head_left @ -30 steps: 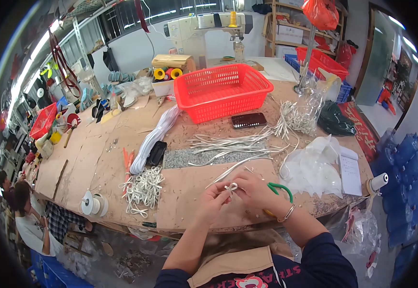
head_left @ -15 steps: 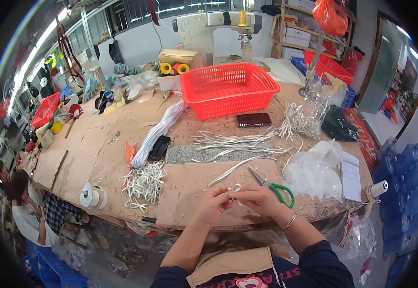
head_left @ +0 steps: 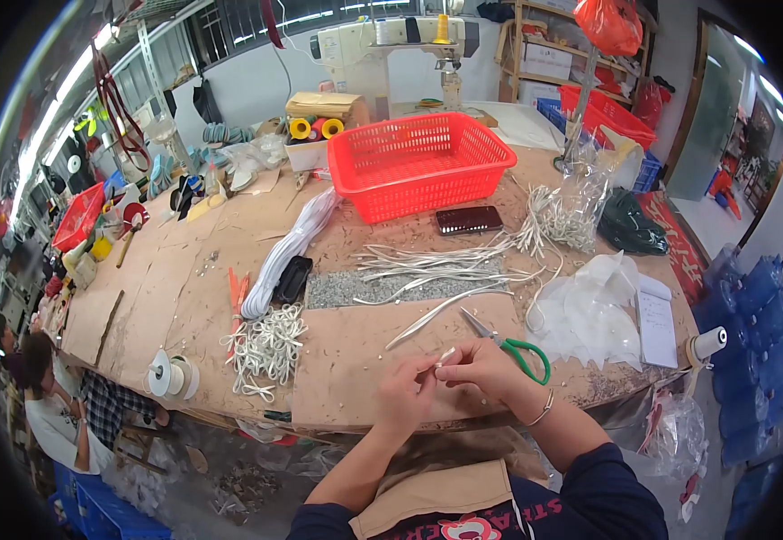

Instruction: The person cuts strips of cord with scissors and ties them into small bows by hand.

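Note:
Close together over the front of the table, my left hand (head_left: 404,392) and my right hand (head_left: 486,369) both pinch a short white cord (head_left: 446,356). Fingers cover most of it, so its shape is hard to make out. Just beyond my right hand lie scissors with green handles (head_left: 526,362), their blades pointing away from me. Loose white cord lengths (head_left: 427,263) lie farther back, partly on a grey speckled strip (head_left: 337,290). To the left is a pile of looped white cord pieces (head_left: 268,349), beside a long white cord hank (head_left: 292,247).
A red plastic basket (head_left: 420,171) stands at the back, with a dark phone (head_left: 469,220) before it. White sheet material (head_left: 585,310) and a notepad (head_left: 655,322) lie to the right. A thread spool (head_left: 168,375) is at the left edge. A person (head_left: 54,405) sits far left.
The cord's loops showed between my fingers before; now my fingers are bunched closer around it and hide most of it. My left hand has turned slightly. The view has shifted a little.

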Motion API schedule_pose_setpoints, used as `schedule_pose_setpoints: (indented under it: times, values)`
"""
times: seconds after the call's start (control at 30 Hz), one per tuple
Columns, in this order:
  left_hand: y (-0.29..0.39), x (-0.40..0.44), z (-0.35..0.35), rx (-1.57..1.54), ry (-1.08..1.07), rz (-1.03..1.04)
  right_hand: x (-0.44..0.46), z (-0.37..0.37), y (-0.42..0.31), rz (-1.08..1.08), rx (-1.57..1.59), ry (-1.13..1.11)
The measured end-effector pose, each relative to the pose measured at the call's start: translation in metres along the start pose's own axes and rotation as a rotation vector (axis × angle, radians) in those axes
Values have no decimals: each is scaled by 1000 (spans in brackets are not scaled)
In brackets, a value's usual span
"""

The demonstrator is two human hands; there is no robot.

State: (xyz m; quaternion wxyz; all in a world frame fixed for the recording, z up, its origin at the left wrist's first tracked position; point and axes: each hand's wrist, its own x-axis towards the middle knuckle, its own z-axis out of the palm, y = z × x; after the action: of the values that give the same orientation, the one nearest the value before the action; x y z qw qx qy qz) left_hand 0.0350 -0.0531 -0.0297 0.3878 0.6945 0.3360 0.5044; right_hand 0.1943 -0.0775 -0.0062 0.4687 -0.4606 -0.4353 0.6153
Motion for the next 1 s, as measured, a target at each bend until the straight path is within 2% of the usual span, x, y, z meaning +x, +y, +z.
schedule_pose_setpoints:
  times: [0.03, 0.07, 0.13, 0.17, 0.23, 0.27, 0.33, 0.37, 0.43, 0.5, 0.6, 0.67, 0.77, 0.8, 0.83, 0.87, 0.9, 0.97, 1.0]
  values:
    - [0, -1, 0, 127, 5, 143, -1, 0, 0, 67, 4, 25]
    - [1, -2, 1, 127, 5, 143, -3, 4, -2, 66, 3, 25]
    - [1, -3, 2, 139, 11, 88, -12, 18, -4, -60, -195, 214]
    - [-1, -3, 3, 141, 18, 84, -13, 19, 1, -58, -197, 207]
    - [-5, -5, 4, -14, 7, -57, -13, 24, 13, -284, -200, 321]
    - [-4, -6, 4, -3, 31, -65, -14, 27, 17, -278, -201, 294]
    - [1, -5, 5, -314, -57, -349, -12, 28, 22, -322, -264, 380]
    - [0, -6, 5, -305, -30, -353, -10, 29, 23, -319, -263, 351]
    - [-2, -7, 7, -600, -15, -521, -7, 30, 25, -288, -163, 359]
    - [-7, -11, 10, -566, 5, -515, -6, 33, 27, -272, -115, 364]
    - [-5, -11, 10, -502, -5, -500, -7, 34, 27, -307, -214, 440]
    - [-7, -13, 10, -467, -21, -492, -7, 37, 21, -425, -209, 493]
    - [-11, -14, 10, -401, -95, -377, -1, 29, 28, -494, -255, 519]
    - [-4, -9, 4, -207, -105, -246, -1, 27, 26, -494, -256, 522]
    - [0, -6, 0, -16, -115, -115, -1, 23, 24, -460, -297, 435]
    - [-1, -6, -1, -19, -118, -117, -1, 20, 22, -423, -337, 347]
    - [-3, -5, -1, -12, -137, -109, -1, 17, 23, -420, -340, 351]
    - [-5, -5, -1, -11, -165, -98, 1, 10, 27, -605, -510, 349]
    - [-6, -6, 0, -64, -162, -109, -1, 9, 24, -602, -514, 363]
